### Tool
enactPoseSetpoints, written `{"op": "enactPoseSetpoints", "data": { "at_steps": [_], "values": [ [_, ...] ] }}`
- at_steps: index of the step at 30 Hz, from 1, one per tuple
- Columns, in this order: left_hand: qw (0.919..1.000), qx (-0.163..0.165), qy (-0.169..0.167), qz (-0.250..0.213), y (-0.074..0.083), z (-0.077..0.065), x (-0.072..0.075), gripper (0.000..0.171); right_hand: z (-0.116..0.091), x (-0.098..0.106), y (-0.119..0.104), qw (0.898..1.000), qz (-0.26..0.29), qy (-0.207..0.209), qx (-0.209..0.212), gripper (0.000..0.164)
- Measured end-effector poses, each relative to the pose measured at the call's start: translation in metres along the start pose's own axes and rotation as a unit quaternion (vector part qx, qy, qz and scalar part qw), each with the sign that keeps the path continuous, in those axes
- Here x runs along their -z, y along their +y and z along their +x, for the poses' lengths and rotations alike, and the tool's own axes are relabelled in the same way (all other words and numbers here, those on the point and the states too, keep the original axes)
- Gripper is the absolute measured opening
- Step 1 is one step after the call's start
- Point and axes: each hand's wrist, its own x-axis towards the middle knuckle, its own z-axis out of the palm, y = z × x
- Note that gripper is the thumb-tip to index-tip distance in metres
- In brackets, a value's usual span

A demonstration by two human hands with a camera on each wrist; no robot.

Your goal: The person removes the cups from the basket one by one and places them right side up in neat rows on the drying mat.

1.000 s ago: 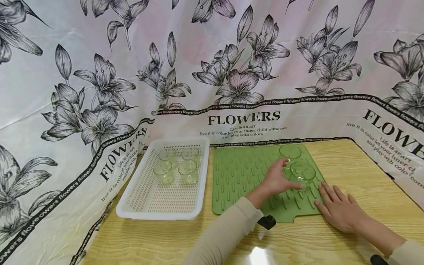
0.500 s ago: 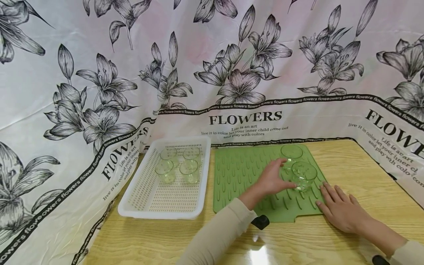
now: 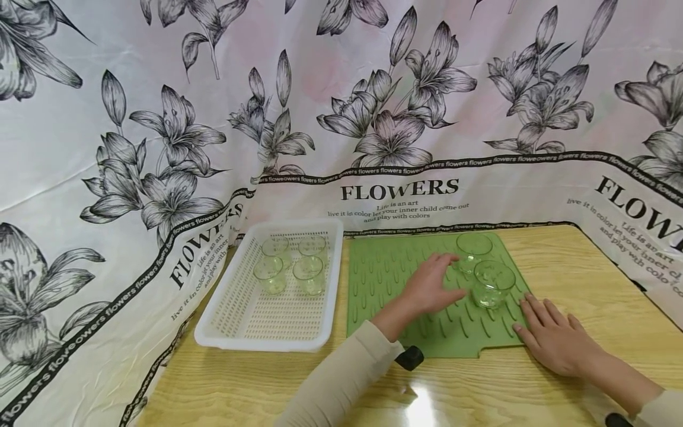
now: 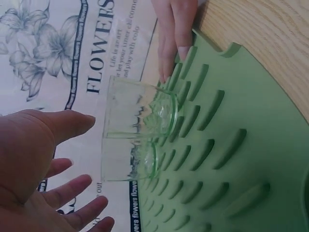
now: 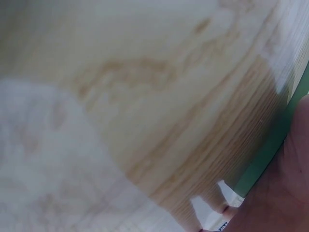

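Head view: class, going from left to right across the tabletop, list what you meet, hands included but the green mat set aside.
White basket holding four glasses, left hand, nearer glass on the green mat, right hand.

Indoor corner, home or studio undetermined: glossy yellow wood-grain tabletop (image 3: 581, 273); white hanging sheet (image 3: 299, 130), black lily print, lettered "FLOWERS", enclosing far, left and right sides.
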Motion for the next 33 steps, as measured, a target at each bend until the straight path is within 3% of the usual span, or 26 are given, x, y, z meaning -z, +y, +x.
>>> {"op": "enactPoseSetpoints", "data": {
  "at_steps": [9,18,25,33],
  "values": [
    [0.9984,-0.013,0.009,0.055,-0.004,-0.012,0.013,0.064,0.001,0.000,0.000,1.000,-0.005,0.010,0.004,0.071],
    [0.9964,-0.017,0.017,0.082,-0.004,-0.029,0.031,0.062,0.001,-0.001,-0.002,1.000,-0.010,0.010,0.004,0.071],
    [0.9971,-0.018,0.027,0.068,-0.006,-0.038,0.046,0.063,-0.001,0.001,-0.001,1.000,-0.011,0.014,0.005,0.070],
    [0.9980,0.001,0.044,0.047,-0.014,-0.050,0.060,0.060,0.001,-0.003,0.001,1.000,-0.012,0.009,0.006,0.072]
  ]
}}
